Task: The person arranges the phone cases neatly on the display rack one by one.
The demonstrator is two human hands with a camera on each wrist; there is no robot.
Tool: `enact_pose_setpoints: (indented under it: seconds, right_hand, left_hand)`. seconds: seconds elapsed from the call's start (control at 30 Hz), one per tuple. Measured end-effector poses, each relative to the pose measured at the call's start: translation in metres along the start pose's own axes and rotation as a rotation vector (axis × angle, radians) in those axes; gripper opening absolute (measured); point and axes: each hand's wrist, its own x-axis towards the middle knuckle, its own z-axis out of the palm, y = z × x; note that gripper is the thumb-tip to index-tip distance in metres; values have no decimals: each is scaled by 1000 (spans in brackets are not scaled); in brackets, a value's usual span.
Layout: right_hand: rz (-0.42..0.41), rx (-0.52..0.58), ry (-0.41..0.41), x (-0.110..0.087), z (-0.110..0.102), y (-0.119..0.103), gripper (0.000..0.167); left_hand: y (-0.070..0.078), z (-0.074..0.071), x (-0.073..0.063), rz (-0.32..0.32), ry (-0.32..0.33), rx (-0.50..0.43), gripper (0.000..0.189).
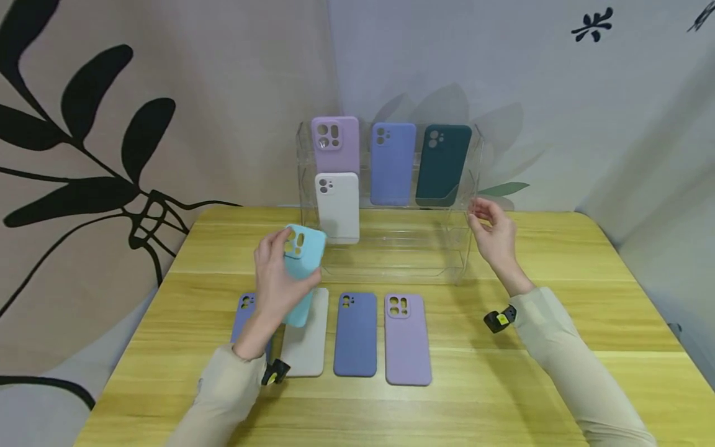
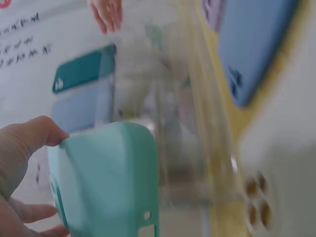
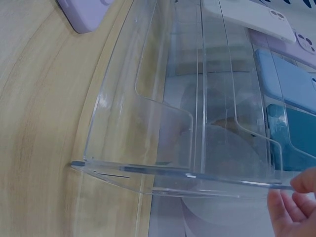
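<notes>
My left hand (image 1: 274, 273) holds a turquoise phone case (image 1: 304, 261) by its edges, between thumb and fingers, above the cases on the table. In the left wrist view the case's inner side (image 2: 103, 173) shows. At the right end of the clear tiered display stand (image 1: 391, 273), my right hand (image 1: 494, 233) pinches the edge of its side panel, seen in the right wrist view with thumb and fingertips (image 3: 279, 205) at that edge. On the upper tier stand a lilac case (image 1: 341, 152), a periwinkle case (image 1: 393, 164) and a dark green case (image 1: 444, 166). One tier lower leans a white case (image 1: 338, 208).
On the wooden table (image 1: 586, 372) in front of the stand lie a white case (image 1: 313, 347), a blue case (image 1: 355, 335), a lilac case (image 1: 408, 347) and a periwinkle case (image 1: 244, 307) partly hidden by my left arm. A patterned wall stands behind.
</notes>
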Motion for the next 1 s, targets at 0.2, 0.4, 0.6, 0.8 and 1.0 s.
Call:
enact_pose_setpoints:
  seconds: [0.2, 0.4, 0.6, 0.8, 1.0]
  right_hand:
    - [0, 5, -2, 1, -1, -1, 27]
    - [-19, 19, -7, 1, -2, 1, 27]
    - [-26, 24, -4, 2, -1, 2, 27]
    - [-15, 30, -12, 2, 0, 2, 27]
    - [7, 37, -8, 1, -1, 4, 27]
  left_hand:
    - [31, 30, 17, 132, 58, -74, 78]
    - [63, 59, 37, 209, 131, -150, 82]
    - [87, 87, 62, 244, 227, -149, 85]
    - [98, 113, 85, 238, 332, -148, 87]
    - [102, 133, 97, 220, 413, -145, 92]
